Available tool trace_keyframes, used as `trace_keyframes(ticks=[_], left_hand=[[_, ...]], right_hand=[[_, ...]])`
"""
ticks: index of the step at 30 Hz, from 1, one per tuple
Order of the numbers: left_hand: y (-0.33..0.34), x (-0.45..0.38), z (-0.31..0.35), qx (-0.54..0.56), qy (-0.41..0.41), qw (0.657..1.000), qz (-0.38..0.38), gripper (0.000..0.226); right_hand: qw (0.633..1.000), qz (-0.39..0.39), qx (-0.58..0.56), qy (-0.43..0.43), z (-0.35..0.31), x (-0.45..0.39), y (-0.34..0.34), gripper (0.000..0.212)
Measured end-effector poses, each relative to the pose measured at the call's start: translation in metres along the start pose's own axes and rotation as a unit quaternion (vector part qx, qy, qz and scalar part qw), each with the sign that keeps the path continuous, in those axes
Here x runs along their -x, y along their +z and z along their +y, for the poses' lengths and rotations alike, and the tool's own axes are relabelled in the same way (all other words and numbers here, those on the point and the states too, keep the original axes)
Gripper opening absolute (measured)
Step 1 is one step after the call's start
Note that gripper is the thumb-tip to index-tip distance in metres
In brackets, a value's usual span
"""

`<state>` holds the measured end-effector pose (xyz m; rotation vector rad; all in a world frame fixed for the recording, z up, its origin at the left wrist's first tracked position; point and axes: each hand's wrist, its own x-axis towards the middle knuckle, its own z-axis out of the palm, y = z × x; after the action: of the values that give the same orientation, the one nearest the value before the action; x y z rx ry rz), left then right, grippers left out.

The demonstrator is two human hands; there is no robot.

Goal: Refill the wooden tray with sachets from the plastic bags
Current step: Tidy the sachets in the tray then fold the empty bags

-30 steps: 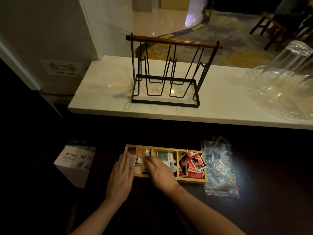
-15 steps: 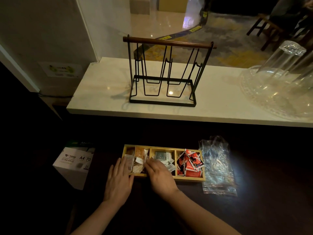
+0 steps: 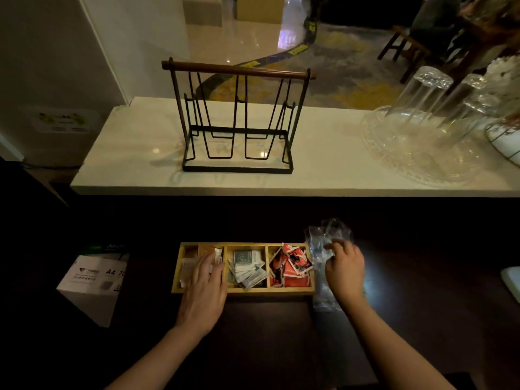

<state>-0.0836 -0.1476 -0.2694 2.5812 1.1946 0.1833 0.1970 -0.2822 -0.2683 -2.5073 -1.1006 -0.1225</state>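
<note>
A wooden tray (image 3: pixel 244 290) with several compartments lies on the dark counter. Red sachets (image 3: pixel 291 267) fill its right section and grey-white sachets (image 3: pixel 247 266) the middle one. My left hand (image 3: pixel 204 291) lies flat, fingers apart, over the pale sachets in the left section and holds nothing. Crumpled clear plastic bags (image 3: pixel 329 232) lie just right of the tray. My right hand (image 3: pixel 344 273) rests on them with its fingers bent and spread, touching the plastic without a clear grip.
A white box of A4 paper (image 3: pixel 92 280) stands left of the tray. On the raised white ledge (image 3: pixel 140 164) behind stand a black wire rack (image 3: pixel 236 122) and a glass dish with upturned glasses (image 3: pixel 416 153). A pale object (image 3: pixel 510 278) sits at the right edge.
My right hand has left the tray's left section and moved right onto the plastic bags. My left hand has slid further over the left section.
</note>
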Motion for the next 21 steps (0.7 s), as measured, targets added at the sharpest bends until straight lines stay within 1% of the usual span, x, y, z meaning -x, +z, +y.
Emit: trace_keyframes(ticks=[2, 3, 4, 5, 6, 7, 9, 11, 13, 15, 17, 19, 21], left_hand=[[0.001, -0.004, 0.011, 0.018, 0.015, 1.000, 0.001, 0.036], [0.001, -0.005, 0.016, 0.026, 0.024, 0.999, 0.002, 0.036], [0.000, -0.007, 0.022, 0.030, 0.034, 0.999, 0.002, 0.037], [0.000, -0.009, 0.029, 0.034, 0.048, 0.998, -0.001, 0.039], [0.000, -0.011, 0.036, 0.040, 0.066, 0.997, -0.010, 0.041], [-0.001, -0.013, 0.044, 0.043, 0.089, 0.995, -0.021, 0.043], [-0.001, -0.018, 0.061, 0.039, 0.144, 0.988, -0.047, 0.047], [0.000, -0.026, 0.081, 0.030, 0.192, 0.977, -0.092, 0.051], [0.004, -0.036, 0.099, 0.020, 0.222, 0.967, -0.125, 0.053], [0.009, -0.050, 0.117, 0.006, 0.233, 0.961, -0.146, 0.055], [0.016, -0.064, 0.130, -0.012, 0.222, 0.960, -0.173, 0.059], [0.024, -0.073, 0.134, -0.038, 0.200, 0.958, -0.201, 0.063], [0.032, -0.077, 0.132, -0.052, 0.188, 0.956, -0.220, 0.063]], right_hand=[[0.990, -0.048, -0.024, 0.131, 0.025, 0.004, 0.007, 0.027], [0.973, -0.059, -0.056, 0.215, 0.033, 0.004, 0.008, 0.025], [0.948, -0.057, -0.093, 0.299, 0.038, 0.003, 0.008, 0.025], [0.920, -0.054, -0.128, 0.366, 0.043, 0.002, 0.008, 0.029], [0.899, -0.053, -0.160, 0.404, 0.047, 0.002, 0.008, 0.036], [0.885, -0.057, -0.187, 0.422, 0.050, 0.001, 0.009, 0.044], [0.875, -0.072, -0.206, 0.433, 0.051, 0.003, 0.010, 0.063], [0.883, -0.099, -0.174, 0.424, 0.052, 0.007, 0.011, 0.084], [0.893, -0.136, -0.134, 0.408, 0.055, 0.011, 0.011, 0.097], [0.896, -0.172, -0.105, 0.396, 0.059, 0.015, 0.008, 0.099], [0.898, -0.202, -0.078, 0.384, 0.061, 0.019, 0.007, 0.095], [0.896, -0.224, -0.051, 0.379, 0.061, 0.023, 0.007, 0.089], [0.892, -0.238, -0.052, 0.382, 0.058, 0.023, 0.007, 0.079]])
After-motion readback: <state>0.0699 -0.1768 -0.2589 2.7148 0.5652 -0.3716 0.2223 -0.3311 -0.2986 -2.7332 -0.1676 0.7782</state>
